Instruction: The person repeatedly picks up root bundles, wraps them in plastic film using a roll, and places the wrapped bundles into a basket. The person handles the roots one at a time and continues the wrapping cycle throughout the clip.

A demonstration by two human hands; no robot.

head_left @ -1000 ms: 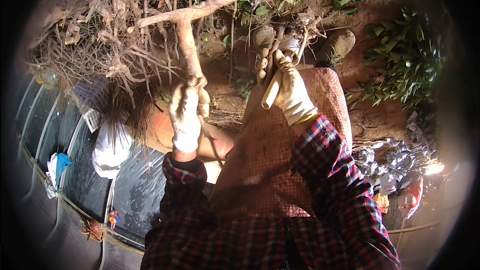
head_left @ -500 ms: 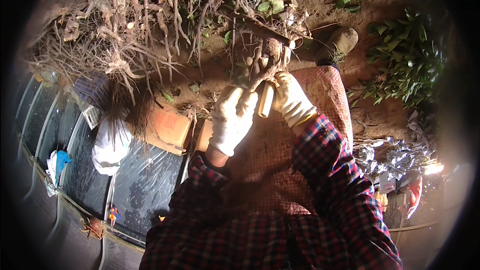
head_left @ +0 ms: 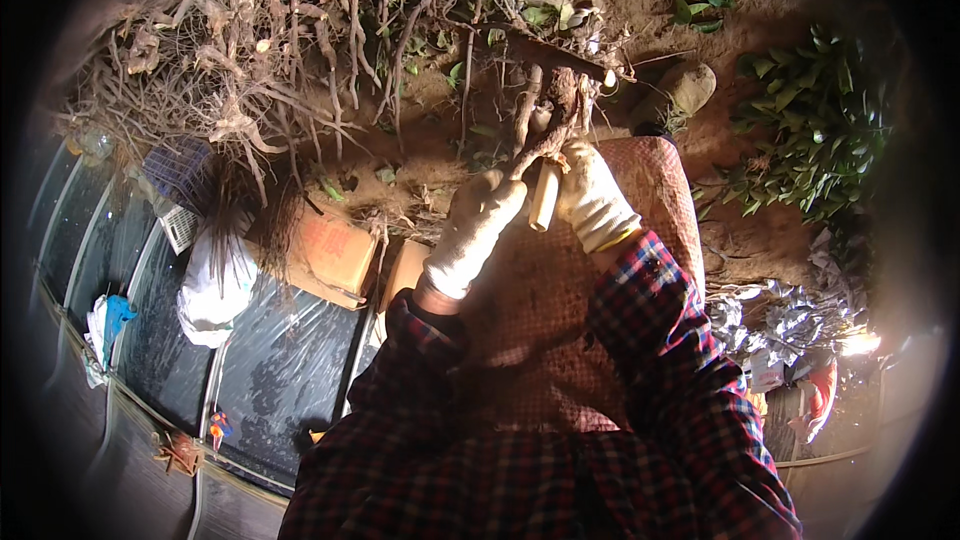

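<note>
My left hand (head_left: 478, 223), in a white glove, is closed on the lower end of a brown forked woody root (head_left: 548, 143) that rises away from me. Close beside it, my gloved right hand (head_left: 593, 198) is wrapped round a pale cylindrical handle (head_left: 543, 198), whose end sticks out toward me between the hands. Whatever the handle joins is hidden by the right fingers and the root. A long dark blade-like strip (head_left: 560, 58) crosses at the root's upper end, with a bright tip at its right. Both hands are above the reddish checked cloth (head_left: 540, 310) over my lap.
Tangled bare roots (head_left: 235, 80) are heaped at the far left. Leafy green cuttings (head_left: 810, 120) lie at the right, near a shoe tip (head_left: 690, 90). Cardboard boxes (head_left: 330, 255), a white bag (head_left: 217, 290) and dark plastic sheeting (head_left: 275, 370) are at the left.
The root has turned and shifted slightly right, showing more of its fork. My left hand has tilted and moved right, closer to the root's end; the right hand has moved little.
</note>
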